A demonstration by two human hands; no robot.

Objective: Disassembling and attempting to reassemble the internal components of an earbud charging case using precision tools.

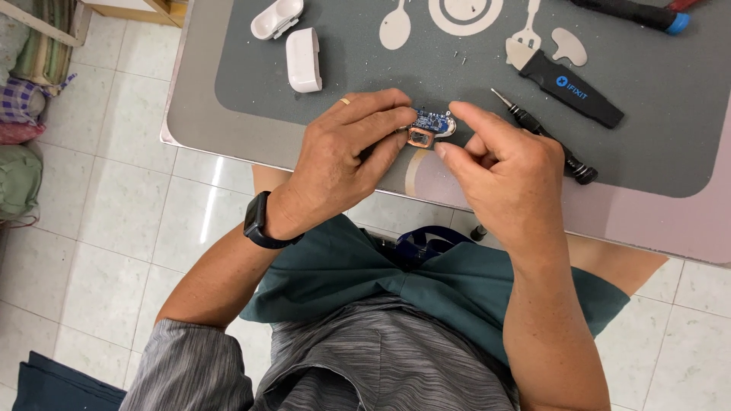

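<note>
The floor (114, 213) is pale square tile with grey grout, and it takes up the whole left side and lower corners of the view. Along its left edge lie folded cloths (23, 99), checked, pink and green, stacked against something wooden. Above the floor stands the desk (190, 114), a light grey top with a rounded corner, turning pinkish toward the right. Most of it is covered by a dark grey work mat (647, 114) printed with pale outlines of a spoon, a plate and a fork.

On the mat, upper left, lie two white plastic shell halves (303, 59) just beside each other (one shows its hollow inside). To the right lies a black flat-handled tool (579, 93) with a metal blade, and near it a slim black screwdriver (541, 133) set at a slant. A dark handle with a blue end (647, 14) rests at the top edge.

The left hand (343, 152), a watch on its wrist and a ring on one finger, is curled shut, pinching a small blue circuit board (430, 122) with a copper-coloured ring below it, held just over the near edge of the mat. The right hand (506, 164) is loosely closed, its forefinger and thumb touching the board's right end.
</note>
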